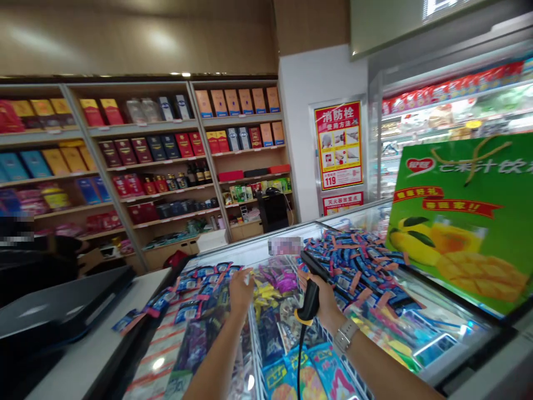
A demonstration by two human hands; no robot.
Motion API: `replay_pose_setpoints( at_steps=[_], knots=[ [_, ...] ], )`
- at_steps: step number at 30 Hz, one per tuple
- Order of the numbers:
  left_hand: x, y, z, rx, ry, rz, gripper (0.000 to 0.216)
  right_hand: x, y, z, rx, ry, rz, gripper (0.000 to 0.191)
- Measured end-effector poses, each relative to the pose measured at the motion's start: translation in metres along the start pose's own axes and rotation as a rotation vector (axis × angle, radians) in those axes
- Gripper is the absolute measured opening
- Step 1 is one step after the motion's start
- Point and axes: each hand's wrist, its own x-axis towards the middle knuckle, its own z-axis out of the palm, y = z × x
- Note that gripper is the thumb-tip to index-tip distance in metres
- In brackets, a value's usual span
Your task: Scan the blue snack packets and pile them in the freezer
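Note:
My right hand (328,297) is wrapped around a black barcode scanner (311,303) with a yellow trim at its lower end. A dark cord (300,355) runs down from the handle. My left hand (241,290) is held over the middle of the chest freezer, fingers slightly apart, with nothing visible in them. To its left, small blue packets (204,282) with orange-pink ends lie spread on the freezer's left side. A large pile of similar blue packets (353,264) lies to the right of the scanner.
Inside the freezer, yellow packs (265,291), purple packs (286,278) and light-blue packs (306,372) show. A green mango-juice bag (453,200) stands at the right. A dark counter device (62,308) is on the left. Shelves (166,161) of boxed goods line the back wall.

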Motion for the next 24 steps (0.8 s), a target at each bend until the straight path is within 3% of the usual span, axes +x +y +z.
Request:
replay_pose_setpoints(
  at_steps=[3,5,9,11,17,21,24],
  knots=[
    [-0.010,-0.043,-0.064,0.340,0.074,-0.112,0.036,-0.013,0.036,0.028,-0.017,-0.058,0.157,0.021],
    [-0.020,-0.063,-0.095,0.528,0.073,-0.208,0.041,-0.023,0.062,0.045,-0.033,-0.106,0.260,0.019],
    [-0.042,-0.084,-0.122,0.643,-0.116,-0.431,0.044,-0.043,0.103,0.062,-0.056,-0.186,0.421,0.015],
    [-0.052,-0.084,-0.121,0.603,-0.171,-0.455,0.045,-0.052,0.114,0.063,-0.043,-0.192,0.470,0.016],
    [-0.080,-0.044,-0.078,0.288,-0.125,-0.151,0.036,-0.066,0.114,0.056,-0.034,-0.235,0.563,0.022],
    [-0.091,-0.020,-0.047,0.044,-0.018,-0.117,0.030,-0.064,0.112,0.052,-0.030,-0.251,0.563,0.016],
    [-0.093,-0.022,-0.042,-0.074,0.037,-0.122,0.031,-0.060,0.111,0.049,-0.041,-0.222,0.527,0.016]
  ],
)
